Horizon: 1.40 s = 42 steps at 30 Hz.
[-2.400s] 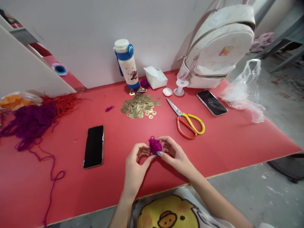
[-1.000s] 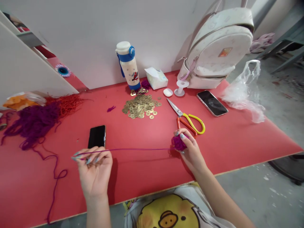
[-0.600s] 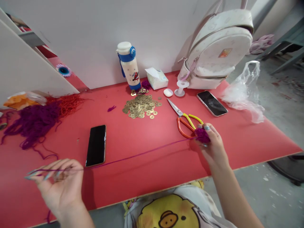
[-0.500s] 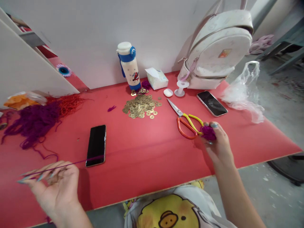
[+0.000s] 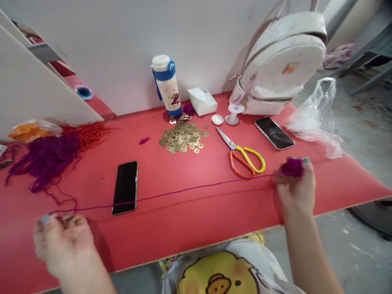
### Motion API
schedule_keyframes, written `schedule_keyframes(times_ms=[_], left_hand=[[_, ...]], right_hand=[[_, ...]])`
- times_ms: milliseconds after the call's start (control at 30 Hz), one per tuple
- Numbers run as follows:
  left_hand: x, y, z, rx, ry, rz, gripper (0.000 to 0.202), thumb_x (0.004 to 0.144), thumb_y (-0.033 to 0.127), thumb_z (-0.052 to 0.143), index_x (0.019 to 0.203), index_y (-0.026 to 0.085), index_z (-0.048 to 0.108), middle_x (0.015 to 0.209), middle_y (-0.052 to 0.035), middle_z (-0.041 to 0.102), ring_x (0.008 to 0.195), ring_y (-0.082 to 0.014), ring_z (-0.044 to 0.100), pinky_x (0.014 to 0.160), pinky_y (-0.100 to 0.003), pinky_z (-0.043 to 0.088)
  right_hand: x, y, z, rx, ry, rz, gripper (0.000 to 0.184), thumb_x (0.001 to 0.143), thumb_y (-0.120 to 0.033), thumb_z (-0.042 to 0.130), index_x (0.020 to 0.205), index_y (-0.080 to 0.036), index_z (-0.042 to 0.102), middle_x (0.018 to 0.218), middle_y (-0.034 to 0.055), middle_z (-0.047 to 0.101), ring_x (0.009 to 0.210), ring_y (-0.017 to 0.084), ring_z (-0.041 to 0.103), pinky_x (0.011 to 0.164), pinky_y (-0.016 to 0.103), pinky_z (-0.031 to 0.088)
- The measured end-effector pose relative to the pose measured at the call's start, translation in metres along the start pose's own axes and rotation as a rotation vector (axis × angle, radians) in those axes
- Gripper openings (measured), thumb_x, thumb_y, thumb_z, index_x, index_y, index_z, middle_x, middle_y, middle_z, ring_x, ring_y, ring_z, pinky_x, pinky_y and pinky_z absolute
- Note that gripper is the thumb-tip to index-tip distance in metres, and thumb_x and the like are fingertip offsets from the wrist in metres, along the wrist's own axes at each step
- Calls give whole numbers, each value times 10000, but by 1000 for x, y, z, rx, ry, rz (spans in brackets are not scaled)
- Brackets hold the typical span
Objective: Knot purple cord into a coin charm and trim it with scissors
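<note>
A small bundle of purple yarn (image 5: 292, 167) is gripped in the fingers of my right hand (image 5: 297, 188), above the table's right side. From it a single purple strand (image 5: 196, 187) runs taut across to my left hand (image 5: 63, 239), low at the left, whose curled fingers close on the strand. The strand passes over a black phone (image 5: 125, 188). Scissors (image 5: 241, 155) with one red and one yellow handle lie open, just left of my right hand. Behind my left hand sits a loose heap of purple yarn (image 5: 50, 159).
Brass coins with holes (image 5: 182, 137) lie in a pile at mid-table, before a white-and-blue bottle (image 5: 167, 85). Tissues (image 5: 203, 102), a white spool (image 5: 234, 114), a second phone (image 5: 275, 133), a white backpack (image 5: 280, 65) and a plastic bag (image 5: 315, 118) stand around the back and right.
My right hand has moved right with the yarn bundle, off the scissors' handle. My left fingers, stretched out before, have curled in. The strand now shows tight between both hands.
</note>
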<state>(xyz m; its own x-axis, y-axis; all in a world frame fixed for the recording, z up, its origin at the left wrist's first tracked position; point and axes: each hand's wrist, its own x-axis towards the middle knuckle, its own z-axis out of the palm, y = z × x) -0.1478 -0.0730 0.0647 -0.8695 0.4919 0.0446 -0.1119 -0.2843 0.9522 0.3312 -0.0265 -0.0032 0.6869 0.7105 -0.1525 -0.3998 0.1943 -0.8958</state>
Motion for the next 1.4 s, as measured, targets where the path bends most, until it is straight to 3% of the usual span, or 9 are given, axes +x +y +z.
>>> schedule_keyframes(times_ms=[200,333,533,667,733,800,1000,1167,1400], left_hand=[[-70,-21,42,259,-222,252,106,668,165,771,763,164,726,677,35,668,624,-79,594,628,-180,501],[-122,-27,62,493,-830,110,106,812,207,713,883,263,767,882,-7,731,821,-162,678,762,-260,565],[-188,-47,71,224,-1299,-459,571,931,324,579,1481,284,430,1339,-147,613,1094,-237,658,935,-394,549],[-196,-47,69,419,-1538,-454,569,789,318,755,1341,287,617,821,-55,714,660,-178,629,607,-280,522],[-186,-42,68,511,-1509,-293,166,856,332,669,896,260,814,698,-66,672,596,-176,577,516,-279,436],[-170,-36,67,482,-1422,-241,290,908,344,601,728,237,801,657,-75,666,615,-186,589,566,-304,444],[-114,-26,57,-114,-703,-428,337,753,415,784,580,175,622,423,70,287,401,-59,268,435,-188,356],[-66,-11,46,-340,-322,-476,324,893,163,574,599,162,439,440,81,198,366,-64,173,381,-155,296],[-27,-10,4,108,-121,56,401,672,171,728,483,161,375,399,70,336,420,-70,296,410,-177,285]], right_hand=[[-68,8,43,-101,-591,179,258,784,-411,725,923,-230,604,656,-42,506,559,107,477,503,214,404],[-106,18,60,-239,-992,284,304,872,-487,640,1022,-222,641,804,20,606,656,141,540,604,263,444],[-114,15,66,-167,-695,-77,345,952,-495,516,754,-215,555,759,23,482,696,168,490,644,295,420],[-95,6,65,-114,-516,-196,357,949,-491,514,716,-222,483,759,8,432,677,161,488,626,287,419],[-84,4,59,-142,-465,-254,359,942,-480,534,701,-217,490,745,5,448,674,154,489,638,284,412],[-74,3,50,-208,-428,-282,338,930,-452,574,697,-212,524,724,4,487,674,147,490,653,277,400],[-55,8,27,-366,-671,-18,326,836,-455,697,668,-185,622,656,13,544,604,129,481,551,250,362],[-39,3,26,-61,-474,140,399,732,-515,766,634,-190,556,657,-25,459,559,102,453,470,215,361],[-11,-17,13,-89,-209,-31,422,667,-537,799,668,-192,556,705,-12,465,612,106,457,443,187,377]])
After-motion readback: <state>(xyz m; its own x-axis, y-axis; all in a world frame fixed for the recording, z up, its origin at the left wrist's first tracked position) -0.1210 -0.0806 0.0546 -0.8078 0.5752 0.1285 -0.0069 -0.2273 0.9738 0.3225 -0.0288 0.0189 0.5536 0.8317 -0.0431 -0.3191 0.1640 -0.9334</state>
